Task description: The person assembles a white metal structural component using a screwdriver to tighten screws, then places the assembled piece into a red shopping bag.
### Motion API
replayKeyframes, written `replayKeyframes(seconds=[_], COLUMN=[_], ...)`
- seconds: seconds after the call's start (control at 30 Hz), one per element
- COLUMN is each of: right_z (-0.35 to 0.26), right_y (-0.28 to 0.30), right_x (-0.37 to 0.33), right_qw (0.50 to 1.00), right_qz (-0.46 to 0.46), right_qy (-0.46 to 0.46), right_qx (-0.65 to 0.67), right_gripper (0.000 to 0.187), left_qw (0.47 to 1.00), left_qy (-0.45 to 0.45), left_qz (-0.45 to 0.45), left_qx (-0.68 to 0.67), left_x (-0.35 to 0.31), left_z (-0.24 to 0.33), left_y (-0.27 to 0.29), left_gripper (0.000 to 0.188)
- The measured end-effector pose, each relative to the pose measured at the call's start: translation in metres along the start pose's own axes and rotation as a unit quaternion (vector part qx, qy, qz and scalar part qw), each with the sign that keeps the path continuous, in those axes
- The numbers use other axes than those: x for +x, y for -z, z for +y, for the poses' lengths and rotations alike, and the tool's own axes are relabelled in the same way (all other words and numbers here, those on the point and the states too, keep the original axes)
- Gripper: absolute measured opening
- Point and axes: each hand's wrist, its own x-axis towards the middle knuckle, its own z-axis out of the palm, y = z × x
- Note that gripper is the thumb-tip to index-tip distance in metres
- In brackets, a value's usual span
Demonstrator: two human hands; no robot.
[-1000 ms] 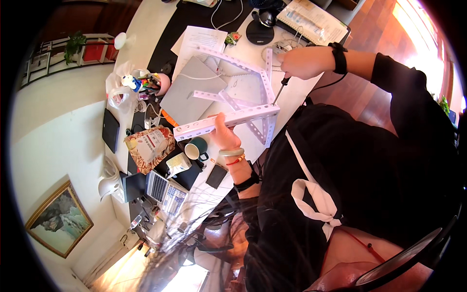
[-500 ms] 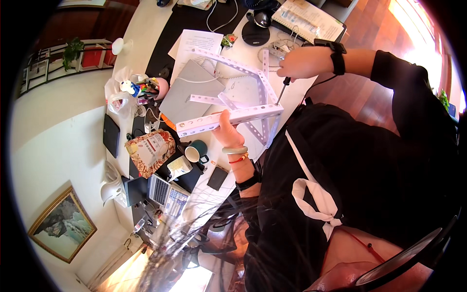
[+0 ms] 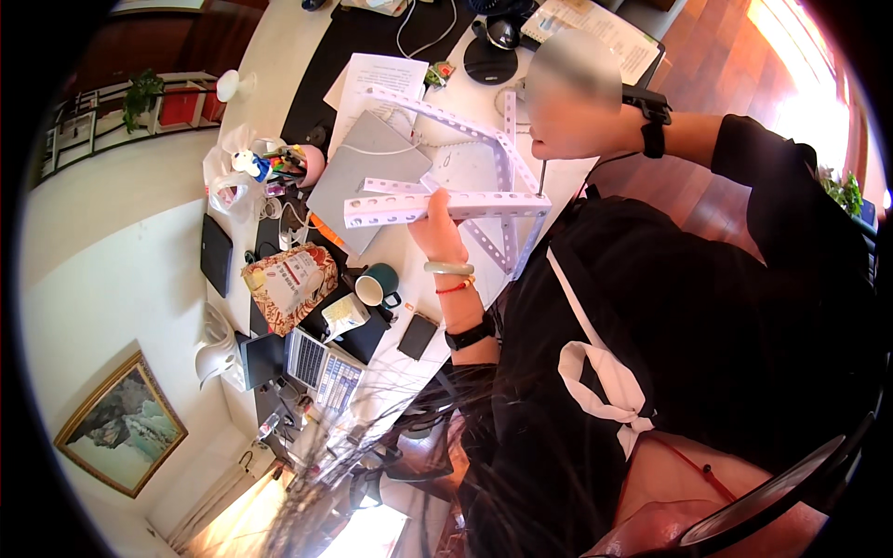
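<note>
Left hand (image 3: 435, 226) raised, gripping perforated white frame (image 3: 446, 206).

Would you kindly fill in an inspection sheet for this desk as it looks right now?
Surface: white desk with a dark mat, crowded along its left side.
Job's things: white perforated frame held up above the desk.
Clutter: grey laptop, papers, green mug, snack bag, calculator, phone, tablet.
Grippers: left hand grips the frame's front bar; right hand is at the frame's far corner, blurred, grip unclear.
Cables: white cable across the laptop; more near the fan.
Surroundings: wooden floor, framed painting, plant on a shelf.
</note>
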Motion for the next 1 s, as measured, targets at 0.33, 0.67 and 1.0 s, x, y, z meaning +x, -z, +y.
replayKeyframes(seconds=[0.33,0.67,1.0], right_z=[-0.015,-0.018,-0.018], right_y=[0.006,0.014,-0.024], right_x=[-0.015,-0.045,-0.061], right_qw=[0.991,0.93,0.876], right_qz=[0.115,-0.212,-0.256], right_qy=[-0.004,-0.165,-0.183], right_qx=[0.073,0.249,0.365], right_gripper=[0.011,0.017,0.025], left_qw=[0.987,0.994,0.988], left_qy=[0.143,0.091,-0.078], left_qz=[-0.004,-0.006,-0.038], left_qx=[0.078,0.066,0.126], left_x=[0.034,0.044,-0.004], left_z=[0.003,-0.005,-0.011], left_y=[-0.02,-0.011,-0.047], left_gripper=[0.03,0.028,0.022])
